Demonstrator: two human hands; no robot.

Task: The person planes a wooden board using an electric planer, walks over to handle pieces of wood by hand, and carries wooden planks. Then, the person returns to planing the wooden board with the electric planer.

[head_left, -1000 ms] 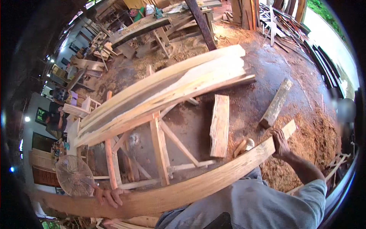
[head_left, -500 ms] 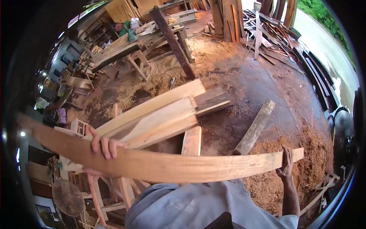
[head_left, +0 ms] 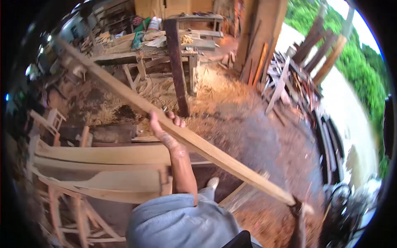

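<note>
A long wooden plank (head_left: 225, 159) slants across the view from upper left to lower right, its narrow edge turned up toward me. Near its middle, my left hand (head_left: 164, 134) is closed around it, fingers over the far side. My right hand (head_left: 298, 207) grips the plank close to its lower right end; this hand is dark and somewhat blurred. Below and left of the plank, several pale boards (head_left: 103, 155) lie on a wooden sawhorse (head_left: 78, 215). The plank's far end is blurred at upper left.
A workbench (head_left: 120, 56) with tools and wood stands behind a dark upright post (head_left: 177, 68). Scrap wood (head_left: 293, 84) is heaped at the right, near dark beams (head_left: 331, 140). Shavings cover parts of the floor. A thick board (head_left: 244, 196) lies by my feet.
The plank has swung from nearly level, broad face showing, to a steep slant with its edge up. Both hands have kept hold. My view has turned, and the stacked boards now appear lower left.
</note>
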